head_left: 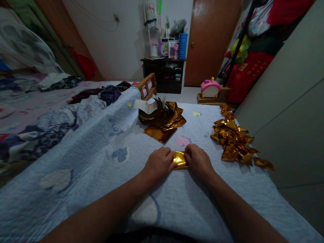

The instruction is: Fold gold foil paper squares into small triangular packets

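Observation:
A small folded strip of shiny gold paper (180,160) lies on the light blue quilt (101,199) between my hands. My left hand (159,163) grips its left end, fingers curled and thumb along the near edge. At its right end, my right hand (198,160) pinches the paper with bent fingers. Beyond them sits a fanned stack of gold sheets (169,116) with pale backs, and one flat sheet (160,134) juts toward me from under it. A heap of folded gold pieces (231,138) is at the right edge of the quilt.
Rumpled clothes (58,125) lie along the left. A wooden rail (147,86) rises behind the stack. Farther back are a dark cabinet (163,76), a pink toy (210,88) and a fan (27,45). A pale panel (286,111) borders the right side.

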The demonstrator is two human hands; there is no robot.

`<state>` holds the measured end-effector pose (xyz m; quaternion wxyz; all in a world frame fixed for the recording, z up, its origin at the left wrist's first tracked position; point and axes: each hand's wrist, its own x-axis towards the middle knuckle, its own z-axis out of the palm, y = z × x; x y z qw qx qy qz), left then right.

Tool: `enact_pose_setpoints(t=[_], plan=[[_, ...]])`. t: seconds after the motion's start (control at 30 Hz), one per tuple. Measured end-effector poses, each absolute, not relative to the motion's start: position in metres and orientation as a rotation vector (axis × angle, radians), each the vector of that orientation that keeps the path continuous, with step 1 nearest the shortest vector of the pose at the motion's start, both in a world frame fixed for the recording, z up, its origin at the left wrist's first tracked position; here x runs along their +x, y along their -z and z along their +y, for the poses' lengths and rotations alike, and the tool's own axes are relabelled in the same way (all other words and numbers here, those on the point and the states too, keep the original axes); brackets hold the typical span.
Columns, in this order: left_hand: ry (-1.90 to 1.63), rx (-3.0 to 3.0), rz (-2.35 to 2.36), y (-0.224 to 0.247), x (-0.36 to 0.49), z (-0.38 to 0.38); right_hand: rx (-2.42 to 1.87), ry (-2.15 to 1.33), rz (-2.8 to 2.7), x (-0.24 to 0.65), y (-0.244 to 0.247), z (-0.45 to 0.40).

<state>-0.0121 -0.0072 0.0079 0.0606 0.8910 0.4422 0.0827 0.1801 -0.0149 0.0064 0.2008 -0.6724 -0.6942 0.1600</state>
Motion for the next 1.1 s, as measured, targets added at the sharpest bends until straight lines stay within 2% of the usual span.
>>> enact_pose_setpoints(t=[0.2, 0.27, 0.67, 1.1], plan=[[-0.204, 2.746, 1.363, -0.008, -0.01, -0.011, -1.31, -0.512, -2.05, 0.178, -0.01, -0.024], [-0.192, 2.748, 1.364, -0.009, -0.01, -0.011, -1.237, -0.584, -2.151, 0.173, -0.009, -0.027], [-0.139, 2.726, 1.266, -0.004, -0.021, -0.004, -1.375, -0.552, -2.334, 0.168, 0.0, -0.029], [-0.11, 2.548, 1.112, -0.01, -0.035, 0.007, -1.489, -0.274, -2.372, 0.154, 0.002, -0.036]])
